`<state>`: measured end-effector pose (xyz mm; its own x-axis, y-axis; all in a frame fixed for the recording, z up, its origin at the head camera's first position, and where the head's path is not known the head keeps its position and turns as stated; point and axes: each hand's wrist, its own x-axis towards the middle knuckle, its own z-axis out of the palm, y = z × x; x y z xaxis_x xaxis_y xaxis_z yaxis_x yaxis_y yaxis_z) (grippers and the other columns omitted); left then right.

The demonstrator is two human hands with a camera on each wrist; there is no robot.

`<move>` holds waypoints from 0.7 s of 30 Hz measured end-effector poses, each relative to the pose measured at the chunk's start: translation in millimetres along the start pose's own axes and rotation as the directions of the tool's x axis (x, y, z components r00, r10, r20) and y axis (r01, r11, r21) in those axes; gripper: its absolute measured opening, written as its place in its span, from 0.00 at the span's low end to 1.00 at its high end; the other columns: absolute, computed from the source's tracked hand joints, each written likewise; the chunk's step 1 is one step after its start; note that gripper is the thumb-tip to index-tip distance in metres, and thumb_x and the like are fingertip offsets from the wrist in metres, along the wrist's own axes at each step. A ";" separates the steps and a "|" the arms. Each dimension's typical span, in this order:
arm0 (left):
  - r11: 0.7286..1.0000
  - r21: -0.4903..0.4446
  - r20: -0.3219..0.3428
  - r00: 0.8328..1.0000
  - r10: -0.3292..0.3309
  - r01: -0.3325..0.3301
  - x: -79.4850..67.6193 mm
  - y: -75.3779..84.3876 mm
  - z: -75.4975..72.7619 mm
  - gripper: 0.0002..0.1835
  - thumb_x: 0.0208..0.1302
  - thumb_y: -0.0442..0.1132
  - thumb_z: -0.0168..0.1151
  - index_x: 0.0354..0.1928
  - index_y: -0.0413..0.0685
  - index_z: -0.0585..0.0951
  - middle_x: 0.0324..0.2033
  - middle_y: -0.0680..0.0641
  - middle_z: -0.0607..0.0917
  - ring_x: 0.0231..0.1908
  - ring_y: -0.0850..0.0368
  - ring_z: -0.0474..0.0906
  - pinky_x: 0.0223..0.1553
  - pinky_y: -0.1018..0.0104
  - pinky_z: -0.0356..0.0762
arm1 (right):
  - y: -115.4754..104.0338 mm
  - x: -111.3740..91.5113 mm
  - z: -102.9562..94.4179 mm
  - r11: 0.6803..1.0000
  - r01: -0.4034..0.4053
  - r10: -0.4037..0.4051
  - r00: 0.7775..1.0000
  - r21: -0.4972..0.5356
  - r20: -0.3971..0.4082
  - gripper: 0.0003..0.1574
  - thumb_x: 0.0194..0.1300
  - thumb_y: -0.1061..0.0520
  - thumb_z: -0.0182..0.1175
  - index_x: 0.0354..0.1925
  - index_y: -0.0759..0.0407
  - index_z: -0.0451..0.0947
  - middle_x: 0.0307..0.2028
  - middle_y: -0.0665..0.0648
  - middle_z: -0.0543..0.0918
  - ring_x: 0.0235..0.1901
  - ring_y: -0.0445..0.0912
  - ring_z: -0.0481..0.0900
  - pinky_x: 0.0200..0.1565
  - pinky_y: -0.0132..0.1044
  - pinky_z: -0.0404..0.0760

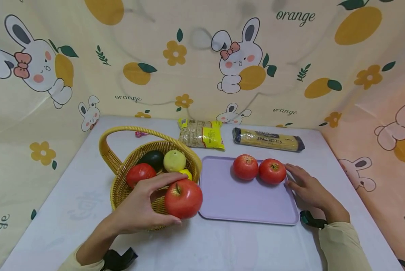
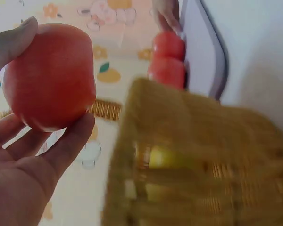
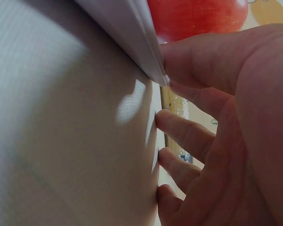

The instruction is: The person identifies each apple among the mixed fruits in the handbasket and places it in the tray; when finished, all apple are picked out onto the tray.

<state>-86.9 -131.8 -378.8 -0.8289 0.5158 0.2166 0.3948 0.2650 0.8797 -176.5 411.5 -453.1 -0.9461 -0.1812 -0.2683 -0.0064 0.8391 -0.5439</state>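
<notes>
My left hand point(image 1: 139, 205) grips a red apple point(image 1: 183, 198) between thumb and fingers, held over the front right rim of the yellow wicker basket point(image 1: 117, 188). In the left wrist view the apple point(image 2: 54, 77) is raised beside the basket wall point(image 2: 179, 122). At the right edge of a lilac tray point(image 1: 243, 205), my right hand point(image 1: 312, 192) pinches the rim, thumb on top and forefinger at the outer side. Its other fingertips point(image 3: 167, 120) rest by the tabletop. Two red apples, a left one point(image 1: 245, 167) and a right one point(image 1: 272, 171), sit side by side at the tray's back.
Inside the basket lie another red fruit point(image 1: 140, 175), a dark green avocado-like fruit point(image 1: 152, 159), a pale green round fruit point(image 1: 174, 161) and a yellow one point(image 1: 186, 173). Behind the tray lie a yellow-ended bag point(image 1: 200, 134) and a spaghetti pack point(image 1: 268, 140). The basket handle point(image 1: 109, 150) arches above its rim.
</notes>
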 end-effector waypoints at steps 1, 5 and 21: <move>1.000 -0.001 0.016 1.000 0.017 -0.017 2.6 2.2 2.8 0.47 0.53 0.45 0.90 0.76 0.62 0.77 0.70 0.55 0.82 0.67 0.51 0.80 0.60 0.62 0.88 | 0.1 -0.2 -0.2 1.000 0.003 -0.003 1.000 0.001 -0.001 0.53 0.81 0.40 0.62 0.89 0.50 0.49 0.86 0.75 0.50 0.84 0.78 0.37 0.67 0.90 0.52; 0.996 -0.004 0.083 0.992 0.095 -0.095 13.6 9.4 14.5 0.48 0.54 0.44 0.89 0.77 0.57 0.77 0.70 0.53 0.83 0.68 0.54 0.80 0.64 0.61 0.86 | -0.3 -0.5 -0.8 1.000 0.009 -0.009 1.000 0.004 -0.002 0.53 0.80 0.40 0.62 0.89 0.50 0.50 0.86 0.74 0.50 0.84 0.78 0.37 0.68 0.90 0.51; 0.991 -0.086 0.169 0.979 0.112 -0.099 62.6 21.4 72.2 0.49 0.52 0.44 0.91 0.76 0.54 0.77 0.69 0.56 0.84 0.66 0.63 0.81 0.64 0.67 0.84 | -1.2 -1.1 -1.6 1.000 -0.006 0.006 1.000 -0.008 0.000 0.53 0.80 0.39 0.62 0.89 0.50 0.49 0.86 0.74 0.50 0.83 0.79 0.40 0.67 0.90 0.53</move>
<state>-101.7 -35.1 -376.9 -0.7002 0.6726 0.2395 0.4392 0.1414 0.8872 -176.0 411.4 -450.9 -0.9461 -0.1762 -0.2716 -0.0033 0.8441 -0.5361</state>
